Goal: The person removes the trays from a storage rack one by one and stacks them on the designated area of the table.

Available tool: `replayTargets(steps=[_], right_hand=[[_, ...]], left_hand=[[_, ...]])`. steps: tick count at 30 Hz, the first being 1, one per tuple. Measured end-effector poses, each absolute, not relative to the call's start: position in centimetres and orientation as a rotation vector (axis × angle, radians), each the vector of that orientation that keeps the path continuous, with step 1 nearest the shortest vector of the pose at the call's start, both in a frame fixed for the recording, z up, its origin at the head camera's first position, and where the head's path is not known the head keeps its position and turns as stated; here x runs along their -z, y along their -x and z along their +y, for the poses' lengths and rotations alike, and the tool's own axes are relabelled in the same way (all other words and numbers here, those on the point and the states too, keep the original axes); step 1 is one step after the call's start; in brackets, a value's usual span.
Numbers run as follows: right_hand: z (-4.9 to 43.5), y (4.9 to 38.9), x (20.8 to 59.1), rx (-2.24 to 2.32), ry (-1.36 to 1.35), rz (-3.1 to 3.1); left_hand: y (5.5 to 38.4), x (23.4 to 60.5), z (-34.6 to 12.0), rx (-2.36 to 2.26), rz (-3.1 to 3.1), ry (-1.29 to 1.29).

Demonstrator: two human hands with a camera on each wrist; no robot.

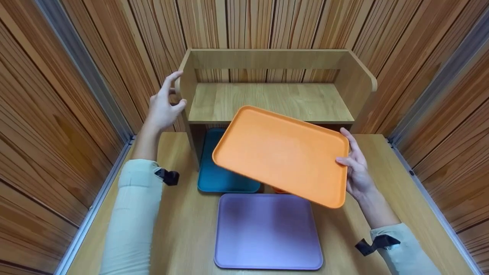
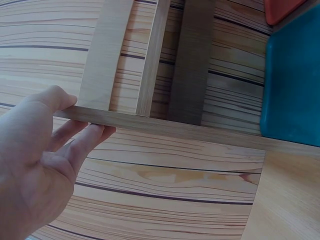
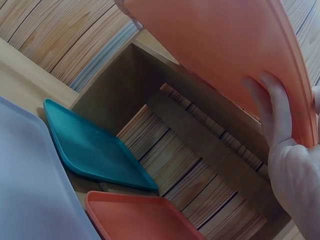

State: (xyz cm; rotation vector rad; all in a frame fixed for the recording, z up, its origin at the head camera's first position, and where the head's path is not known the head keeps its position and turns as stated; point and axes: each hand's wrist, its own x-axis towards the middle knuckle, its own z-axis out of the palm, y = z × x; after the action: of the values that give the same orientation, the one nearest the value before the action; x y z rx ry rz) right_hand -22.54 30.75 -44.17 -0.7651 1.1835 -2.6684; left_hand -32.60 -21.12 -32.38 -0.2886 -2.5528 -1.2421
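My right hand (image 1: 358, 173) grips an orange tray (image 1: 284, 154) by its right short edge, thumb over the rim. In the right wrist view, fingers of that hand spread along the tray's underside. The tray is tilted in the air in front of a wooden shelf (image 1: 271, 101). My left hand (image 1: 163, 105) holds the front edge of the shelf's left side panel (image 2: 150, 123), the thumb on one face and fingers on the other. A teal tray (image 1: 227, 177) lies in the lower compartment at the left, partly hidden by the orange tray.
A purple tray (image 1: 267, 233) lies on the wooden table (image 1: 183, 229) in front of the shelf. Beside the teal tray, a red-orange tray (image 3: 142, 215) lies in the lower compartment, mostly hidden in the head view. Wood-patterned walls (image 1: 57, 114) enclose the table.
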Motion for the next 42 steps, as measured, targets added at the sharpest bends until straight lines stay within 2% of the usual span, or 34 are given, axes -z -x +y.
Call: replayTargets(steps=[15,26,42], right_hand=[[31.4,21.9,44.8,2.5,0.896,1.149],[31.4,21.4,46.1,2.42,0.8,1.398],[31.4,21.4,48.4,2.307,0.957,1.279]], left_hand=[[32.3,32.3,-20.9,1.241,-2.564,0.275],[32.5,32.3,-21.1,1.231,-2.571,0.269],[32.6,32.5,-21.1,1.248,-2.564,0.271]])
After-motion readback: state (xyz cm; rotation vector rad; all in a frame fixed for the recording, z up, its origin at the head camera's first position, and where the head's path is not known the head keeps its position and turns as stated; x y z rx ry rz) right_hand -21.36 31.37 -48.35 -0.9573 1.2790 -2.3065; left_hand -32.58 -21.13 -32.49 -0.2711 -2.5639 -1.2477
